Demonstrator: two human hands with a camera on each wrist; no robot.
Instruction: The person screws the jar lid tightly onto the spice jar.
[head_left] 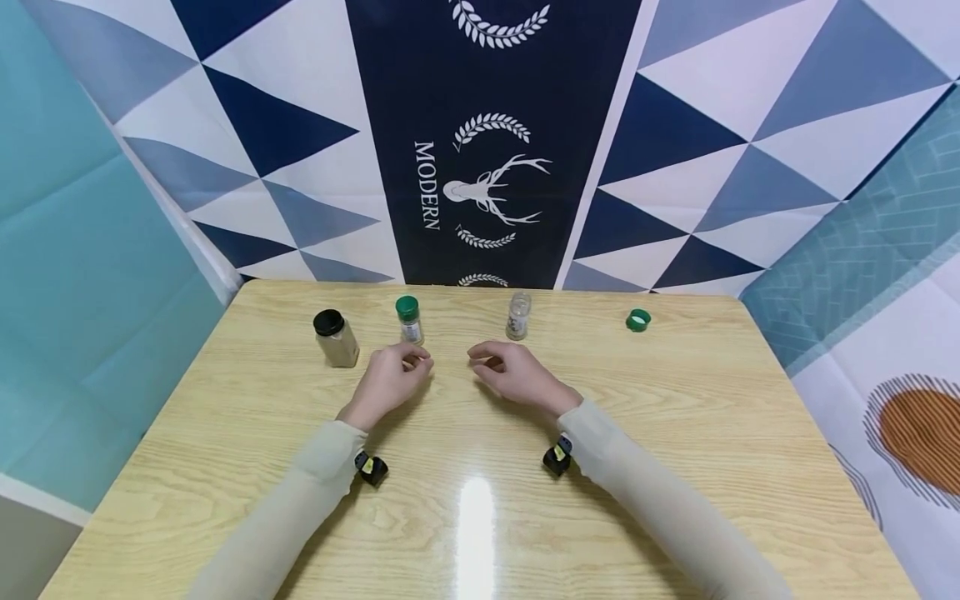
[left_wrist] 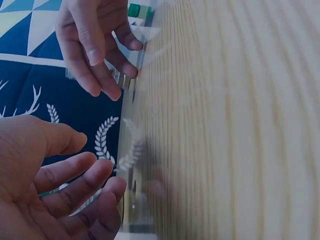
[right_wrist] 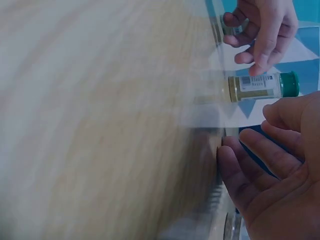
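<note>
My left hand point(head_left: 390, 377) hovers over the table's middle with its fingers loosely bent, holding nothing. Just beyond it stands an upright spice jar point(head_left: 410, 322) with a green cap; in the right wrist view this labelled spice jar point(right_wrist: 257, 87) has yellowish-brown powder inside. Facing the left hand across a gap, my right hand point(head_left: 519, 377) is likewise relaxed and bare. Behind the right hand an uncapped clear glass jar point(head_left: 518, 317) stands upright, with something dark low on it. A loose green cap point(head_left: 637, 320) lies farther right, its pale inside showing.
Left of the left hand stands a larger jar point(head_left: 337, 340) with a black lid and beige contents. The light wooden table point(head_left: 480, 450) ends at a patterned cloth backdrop point(head_left: 487, 150). A small black camera point(head_left: 371, 467) is strapped at the left wrist, another point(head_left: 557, 457) at the right.
</note>
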